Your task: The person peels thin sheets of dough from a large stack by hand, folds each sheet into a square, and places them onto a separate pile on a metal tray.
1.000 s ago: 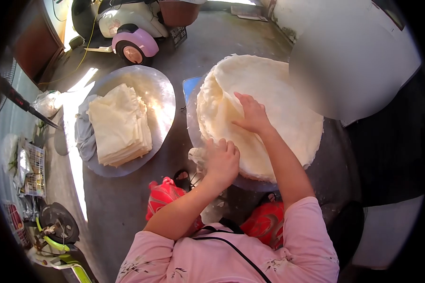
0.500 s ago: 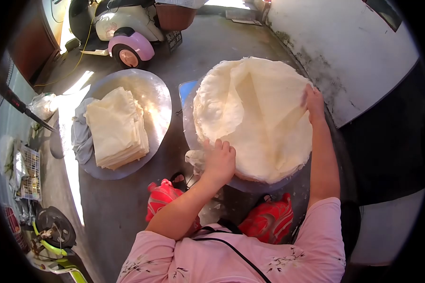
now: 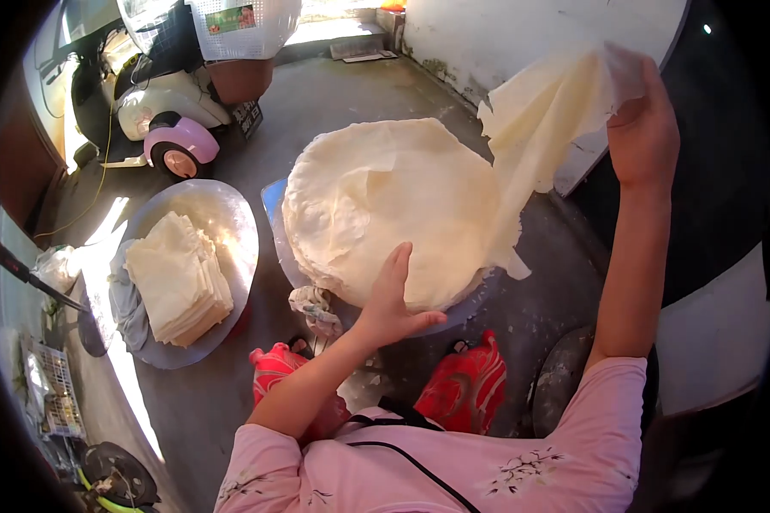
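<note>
Round stack of thin pale sheets (image 3: 385,205), centre; one loose sheet (image 3: 543,120) held up on its right.
On the left, a silvery tray (image 3: 242,231) carries a smaller squared stack (image 3: 180,278). The loose sheet hangs in folds from the right hand (image 3: 646,128), fingers gripping its upper end. The left hand (image 3: 392,303) is at the round stack's near edge, fingers extended, thumb spread; contact is unclear. Just left, a crumpled cloth (image 3: 315,309).

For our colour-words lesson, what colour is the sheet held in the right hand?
The sheet is pale cream, best seen in the head view.
</note>
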`<state>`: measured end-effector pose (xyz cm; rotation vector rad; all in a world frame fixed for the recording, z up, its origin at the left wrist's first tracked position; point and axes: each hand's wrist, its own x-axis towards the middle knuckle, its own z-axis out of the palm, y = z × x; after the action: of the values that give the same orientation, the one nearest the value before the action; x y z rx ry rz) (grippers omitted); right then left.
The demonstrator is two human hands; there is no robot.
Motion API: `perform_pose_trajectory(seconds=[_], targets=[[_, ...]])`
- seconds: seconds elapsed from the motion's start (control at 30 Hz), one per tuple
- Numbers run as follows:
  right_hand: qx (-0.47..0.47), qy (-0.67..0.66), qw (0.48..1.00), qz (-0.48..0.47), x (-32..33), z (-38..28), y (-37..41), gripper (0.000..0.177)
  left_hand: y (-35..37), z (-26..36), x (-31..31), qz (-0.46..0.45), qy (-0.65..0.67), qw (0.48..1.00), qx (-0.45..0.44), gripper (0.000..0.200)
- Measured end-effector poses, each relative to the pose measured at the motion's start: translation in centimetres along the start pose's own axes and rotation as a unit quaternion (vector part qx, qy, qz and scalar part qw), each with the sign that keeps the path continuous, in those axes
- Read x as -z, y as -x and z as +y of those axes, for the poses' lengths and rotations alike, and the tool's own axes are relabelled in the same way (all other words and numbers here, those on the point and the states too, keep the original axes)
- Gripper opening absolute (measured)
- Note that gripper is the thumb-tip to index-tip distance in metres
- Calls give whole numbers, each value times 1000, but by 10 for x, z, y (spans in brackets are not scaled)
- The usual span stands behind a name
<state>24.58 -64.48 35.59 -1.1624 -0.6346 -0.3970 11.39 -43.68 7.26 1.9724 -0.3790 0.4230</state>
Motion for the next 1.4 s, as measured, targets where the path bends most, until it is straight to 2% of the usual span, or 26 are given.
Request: perform_pose_trajectory(seconds=[0.03,0.07,0.1,0.17,0.2,0.23,0.27,0.3,0.33,0.4,0.47,0.6,0.63,0.7,0.77,0.8,0.87,0.9,0.93,1.0,1.07,1.13,1.2,1.3,1.37,1.4], targets=[[64,22,996,-52,0,-9,1,31,-2,15,-5,-4,0,1000,-2,97],[66,23,996,-49,-1,-19,3,31,-4,34,-9,-9,117,993,-18,110],[28,-25,995,-92,-2,-28,4,34,-7,50,-13,-13,232,972,-32,123],[-7,-76,988,-133,-2,-29,8,37,-11,81,-18,2,273,961,-35,121],[91,189,974,-85,0,-21,10,36,-13,89,-19,18,314,948,-38,120],[181,439,879,-28,-2,-15,12,34,-13,94,-18,39,365,930,-19,112],[185,439,879,-25,-8,-12,10,34,-11,99,-9,76,309,948,16,93],[44,222,974,-1,-18,-9,4,33,-13,95,-4,94,327,938,71,74],[-102,-13,994,21,-22,-5,-4,31,-17,89,1,111,343,924,128,57],[-129,-8,991,18,-15,27,-35,31,-49,73,32,113,418,876,214,23],[-156,-2,988,13,-11,48,-60,30,-79,59,54,175,360,903,153,18],[-40,-130,988,-70,11,39,-72,31,-117,67,117,210,234,949,8,15],[-7,-176,980,-93,20,33,-64,31,-115,68,130,220,145,964,-41,13],[-16,-219,971,-97,48,26,-34,32,-102,84,145,226,-30,965,-129,15],[-117,-247,957,-94,89,28,13,32,-73,85,148,183,-156,954,-181,20],[-155,-191,969,-39,98,33,45,32,-57,75,145,143,-186,950,-208,26],[-218,-86,968,87,121,62,104,33,-23,63,134,66,-238,955,-164,30],[-300,-40,942,143,143,85,136,31,-8,51,128,24,-258,953,-155,31],[-342,9,930,135,152,95,168,29,9,40,120,-12,-272,953,-130,28],[-477,5,867,145,159,105,217,28,36,19,109,-88,-291,949,-90,24],[-497,13,857,132,164,107,246,29,61,3,102,-153,-284,944,-73,25],[-517,20,847,121,160,105,252,29,69,10,99,-169,-280,943,-62,27],[-490,-3,867,86,147,96,245,30,71,17,102,-182,-277,942,-54,29],[-470,-34,878,79,119,99,213,31,62,17,116,-190,-198,962,13,21],[-442,-65,891,77,99,115,184,30,51,12,125,-139,-46,966,215,16],[-448,-109,884,76,95,131,170,29,41,13,129,-91,73,936,331,15]])
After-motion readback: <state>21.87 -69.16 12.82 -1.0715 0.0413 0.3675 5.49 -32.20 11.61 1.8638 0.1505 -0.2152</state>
